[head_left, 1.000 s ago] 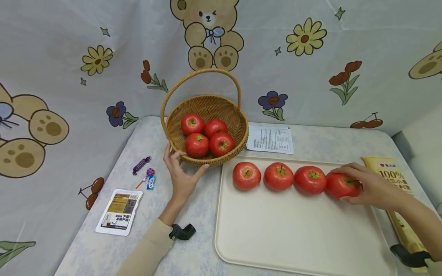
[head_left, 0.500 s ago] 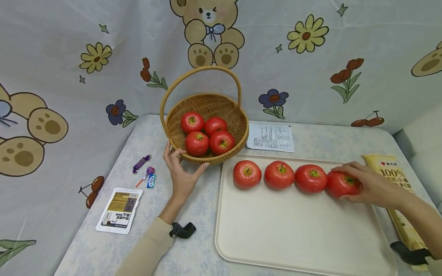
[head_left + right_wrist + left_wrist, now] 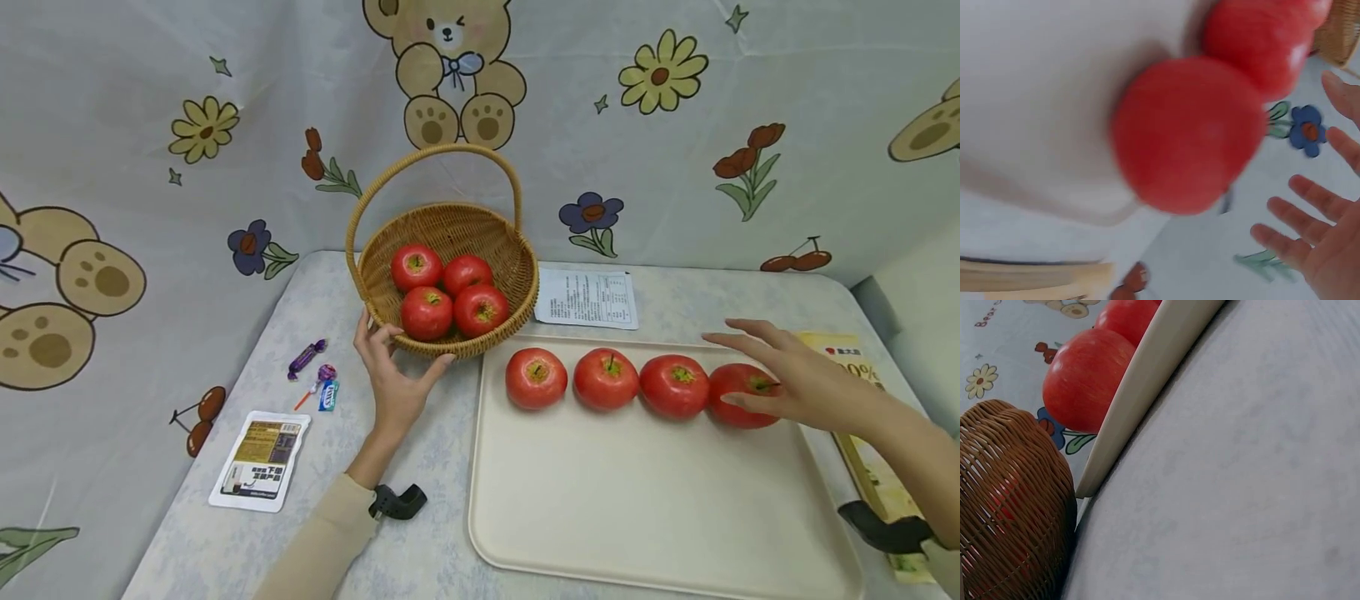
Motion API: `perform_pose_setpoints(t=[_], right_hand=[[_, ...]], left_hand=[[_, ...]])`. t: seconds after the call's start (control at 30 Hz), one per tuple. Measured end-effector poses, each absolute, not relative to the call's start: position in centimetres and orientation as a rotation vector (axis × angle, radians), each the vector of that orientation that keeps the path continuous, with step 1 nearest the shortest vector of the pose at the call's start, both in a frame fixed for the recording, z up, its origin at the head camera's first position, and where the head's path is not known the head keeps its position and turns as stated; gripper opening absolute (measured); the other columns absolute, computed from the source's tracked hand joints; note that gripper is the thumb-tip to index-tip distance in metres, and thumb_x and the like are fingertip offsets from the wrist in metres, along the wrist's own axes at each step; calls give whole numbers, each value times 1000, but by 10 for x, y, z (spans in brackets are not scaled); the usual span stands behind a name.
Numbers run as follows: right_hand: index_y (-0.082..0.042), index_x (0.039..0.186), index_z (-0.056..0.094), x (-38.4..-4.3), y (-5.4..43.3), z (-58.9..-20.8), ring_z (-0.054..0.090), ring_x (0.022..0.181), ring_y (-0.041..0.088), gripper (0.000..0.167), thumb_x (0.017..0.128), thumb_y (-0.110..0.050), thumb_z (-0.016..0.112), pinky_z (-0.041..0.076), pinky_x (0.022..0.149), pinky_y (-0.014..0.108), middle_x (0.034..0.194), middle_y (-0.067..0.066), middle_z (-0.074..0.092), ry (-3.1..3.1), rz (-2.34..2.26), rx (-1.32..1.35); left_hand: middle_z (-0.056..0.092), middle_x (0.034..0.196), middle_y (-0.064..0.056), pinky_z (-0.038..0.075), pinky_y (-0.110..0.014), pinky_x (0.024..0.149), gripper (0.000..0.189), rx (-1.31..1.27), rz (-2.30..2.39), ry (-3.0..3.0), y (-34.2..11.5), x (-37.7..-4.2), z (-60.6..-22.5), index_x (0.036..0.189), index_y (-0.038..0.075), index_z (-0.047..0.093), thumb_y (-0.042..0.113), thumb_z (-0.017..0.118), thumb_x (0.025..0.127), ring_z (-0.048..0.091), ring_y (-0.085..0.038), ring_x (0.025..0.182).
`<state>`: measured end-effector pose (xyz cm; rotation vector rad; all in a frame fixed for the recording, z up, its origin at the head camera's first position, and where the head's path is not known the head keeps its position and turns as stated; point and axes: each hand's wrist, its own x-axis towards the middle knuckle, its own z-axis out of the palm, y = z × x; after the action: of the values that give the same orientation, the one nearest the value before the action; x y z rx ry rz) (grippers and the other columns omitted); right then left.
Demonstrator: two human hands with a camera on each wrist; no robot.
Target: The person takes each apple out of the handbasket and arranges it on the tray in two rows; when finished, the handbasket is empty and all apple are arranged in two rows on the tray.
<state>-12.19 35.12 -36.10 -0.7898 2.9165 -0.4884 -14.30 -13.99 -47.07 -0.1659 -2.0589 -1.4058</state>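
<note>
A wicker basket (image 3: 525, 275) with an arched handle holds several red apples (image 3: 480, 310) and leans toward me. At its lower left edge my left hand (image 3: 393, 383) grips the rim, thumb spread along the front. The left wrist view shows the basket's woven side (image 3: 1016, 506) but no fingers. On the cream tray (image 3: 637, 500) several red apples stand in a row along the back edge. My right hand (image 3: 802, 375) is over the rightmost apple (image 3: 738, 396), fingers spread and holding nothing. In the right wrist view its fingers are apart from that apple (image 3: 1188, 134).
A yellow packet (image 3: 885, 475) lies right of the tray, partly under my right arm. A printed white sachet (image 3: 588, 298) lies behind it. Left on the table are a purple candy (image 3: 306, 360), a lollipop (image 3: 326, 375), a blue-white wrapped sweet (image 3: 328, 397) and a flat pouch (image 3: 260, 461).
My right hand has let go of the rightmost apple, rising with its fingers spread; that apple stays in the row. My left hand and the basket have not visibly moved.
</note>
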Motion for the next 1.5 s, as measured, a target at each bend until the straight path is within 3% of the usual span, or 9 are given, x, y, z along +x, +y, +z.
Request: perform_pose_setpoints(t=[0.3, 0.53, 0.7, 0.83, 1.0, 1.1, 1.3, 1.5], right_hand=[[-32, 143, 47, -151, 262, -318, 36, 136, 37, 77, 77, -20, 85, 51, 86, 61, 153, 10, 36, 2805, -641, -977], [-25, 140, 52, -193, 197, -312, 38, 137, 32, 66, 81, -18, 81, 50, 95, 53, 151, 8, 39, 2687, -783, -1221], [-22, 140, 51, -227, 154, -311, 44, 133, 30, 64, 83, -18, 79, 48, 97, 52, 148, 11, 42, 2589, -833, -1393], [-25, 140, 51, -247, 125, -312, 44, 132, 28, 63, 84, -22, 79, 45, 99, 51, 146, 9, 43, 2507, -805, -1414], [-28, 138, 53, -265, 99, -317, 48, 127, 25, 61, 83, -22, 79, 42, 103, 51, 142, 4, 45, 2393, -706, -1406], [-24, 138, 54, -274, 90, -324, 48, 127, 29, 60, 83, -20, 79, 41, 103, 54, 141, 6, 45, 2346, -655, -1392], [-17, 137, 54, -287, 77, -339, 45, 130, 32, 59, 83, -15, 78, 36, 108, 54, 139, 10, 48, 2292, -559, -1386], [-17, 135, 56, -292, 69, -344, 42, 132, 31, 56, 83, -12, 77, 34, 109, 53, 141, 10, 47, 2269, -486, -1376]], left_hand=[[6, 162, -10, 40, -54, 97, 71, -177, -1406, -2030, -141, -144, -467, 115, 5, 43, 18, 92, 66, 19, -31, 147], [7, 162, -7, 43, -50, 96, 72, -170, -1367, -2044, -140, -145, -472, 115, 6, 41, 36, 89, 70, 15, -25, 149], [7, 162, -5, 43, -50, 96, 70, -177, -1368, -2039, -141, -146, -474, 115, 6, 41, 31, 90, 70, 15, -24, 149], [7, 162, -6, 43, -50, 95, 71, -195, -1368, -2025, -142, -147, -473, 114, 5, 41, 30, 90, 69, 18, -28, 148], [7, 162, -7, 43, -48, 94, 73, -191, -1360, -2028, -142, -147, -474, 113, 5, 41, 43, 87, 71, 24, -36, 145], [6, 162, -6, 43, -48, 95, 74, -180, -1364, -2041, -142, -147, -474, 114, 5, 41, 47, 85, 71, 20, -33, 147], [5, 162, -7, 43, -50, 97, 72, -177, -1365, -2061, -141, -146, -475, 114, 6, 42, 39, 88, 70, 23, -33, 145], [6, 161, -15, 41, -52, 97, 73, -183, -1346, -2065, -142, -146, -472, 114, 3, 41, 18, 93, 65, 22, -37, 143]])
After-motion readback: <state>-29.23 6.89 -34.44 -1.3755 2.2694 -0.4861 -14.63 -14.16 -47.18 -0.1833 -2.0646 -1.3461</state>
